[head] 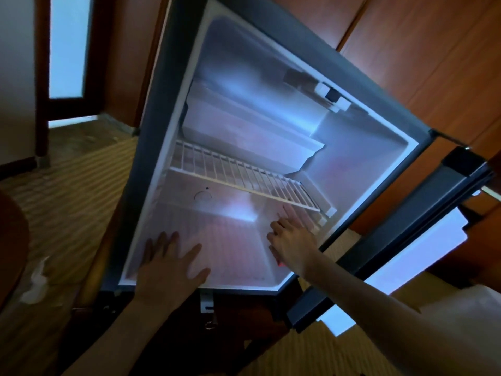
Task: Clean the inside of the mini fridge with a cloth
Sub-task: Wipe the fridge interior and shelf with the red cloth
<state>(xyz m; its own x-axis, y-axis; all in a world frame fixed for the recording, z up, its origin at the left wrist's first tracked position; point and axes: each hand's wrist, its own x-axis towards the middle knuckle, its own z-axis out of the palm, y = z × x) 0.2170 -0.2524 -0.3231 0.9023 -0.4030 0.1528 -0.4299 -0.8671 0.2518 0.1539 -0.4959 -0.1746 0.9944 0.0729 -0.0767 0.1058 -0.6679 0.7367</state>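
Both forearms reach up from the lower edge. We note the left hand (pixel 173 263) lying flat, fingers spread and released, on the mini fridge (pixel 151 147) floor at its front lip. Our right hand (pixel 291 241) reaches toward the right inner wall under the wire shelf (pixel 244 173); its grasp we cannot tell. Fridge door (pixel 401 234) stands open rightward. White cloth (pixel 35 283) lies crumpled on the carpet (pixel 70 185), left of the fridge.

**What things are made of**

The mini fridge (pixel 271 147) has smooth, shiny white plastic walls inside and a dark matt frame. Its shelf (pixel 244 176) is thin white wire. The wall panels (pixel 433 63) behind are smooth, glossy brown wood. The floor (pixel 70 185) looks like soft striped carpet. A crumpled white cloth (pixel 36 280) lies at near left.
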